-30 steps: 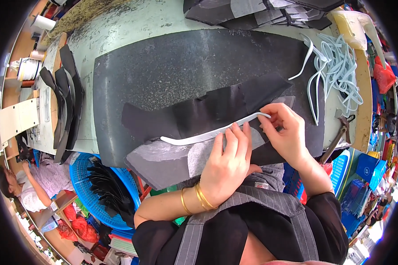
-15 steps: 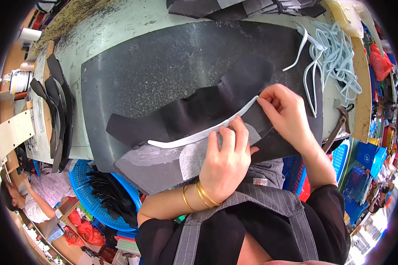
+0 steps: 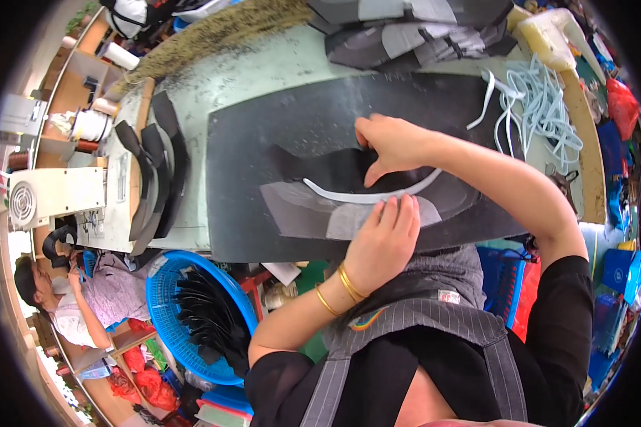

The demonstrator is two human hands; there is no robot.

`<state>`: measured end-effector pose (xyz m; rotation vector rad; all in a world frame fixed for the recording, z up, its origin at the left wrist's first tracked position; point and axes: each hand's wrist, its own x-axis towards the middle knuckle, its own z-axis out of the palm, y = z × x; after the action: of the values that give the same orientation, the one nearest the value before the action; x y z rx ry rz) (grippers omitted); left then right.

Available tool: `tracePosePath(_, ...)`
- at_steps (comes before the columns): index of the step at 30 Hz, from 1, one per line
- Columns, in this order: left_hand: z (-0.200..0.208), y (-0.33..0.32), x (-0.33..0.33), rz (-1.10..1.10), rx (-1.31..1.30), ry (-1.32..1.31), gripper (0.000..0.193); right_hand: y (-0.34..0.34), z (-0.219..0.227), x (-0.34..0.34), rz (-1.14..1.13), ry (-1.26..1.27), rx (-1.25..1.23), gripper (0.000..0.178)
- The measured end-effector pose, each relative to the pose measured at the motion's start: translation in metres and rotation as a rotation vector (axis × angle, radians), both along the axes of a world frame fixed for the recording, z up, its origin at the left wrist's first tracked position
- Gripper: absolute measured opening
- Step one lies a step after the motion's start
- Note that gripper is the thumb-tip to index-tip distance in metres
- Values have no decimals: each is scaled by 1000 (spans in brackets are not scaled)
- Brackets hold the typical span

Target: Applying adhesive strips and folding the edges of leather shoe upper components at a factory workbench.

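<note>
Two hands seen over the tabletop (image 3: 221, 85), well apart at the wrists, fingertips near each other. A narrow white strip (image 3: 363, 198) is laid in a shallow curve on the dark mat (image 3: 235, 164), between a black piece (image 3: 320, 169) on its far side and a grey panel (image 3: 292, 210) on its near side. A paler patch (image 3: 345, 220) is borne by the panel.

Left hand (image 3: 386, 240): fingers extended and held close together, tips rested at the strip's near edge. Right hand (image 3: 395, 148): reached across the work; thumb and forefinger spread apart over the black piece — whether any fabric is caught by the curled fingers cannot be told. The strip's right end is partly covered by the right forearm.

Surroundings: pale blue strips (image 3: 541, 107) are heaped at the right; curved dark pieces (image 3: 167, 164) are stacked at the left. Below these, black pieces (image 3: 206, 313) are held in a blue basket (image 3: 162, 313).
</note>
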<state>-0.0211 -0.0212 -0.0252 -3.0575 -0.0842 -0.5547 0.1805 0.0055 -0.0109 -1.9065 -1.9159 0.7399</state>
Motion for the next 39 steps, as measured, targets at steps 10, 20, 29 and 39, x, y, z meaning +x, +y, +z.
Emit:
tracePosePath(10, -8, 0, -11, 39, -119, -124, 38, -1, -18, -8, 67, -305, 460, 24)
tracePosePath(20, 22, 13, -16, -107, -632, -85, 48, -47, 42, 5, 134, -44, -209, 46)
tracePosePath(29, 62, 111, 37, -85, 53, 245, 44, -102, 22, -60, 200, -657, 465, 18)
tracePosePath(39, 32, 76, -20, -65, 66, 111, 14, -116, 7, -72, -135, -485, 387, 47)
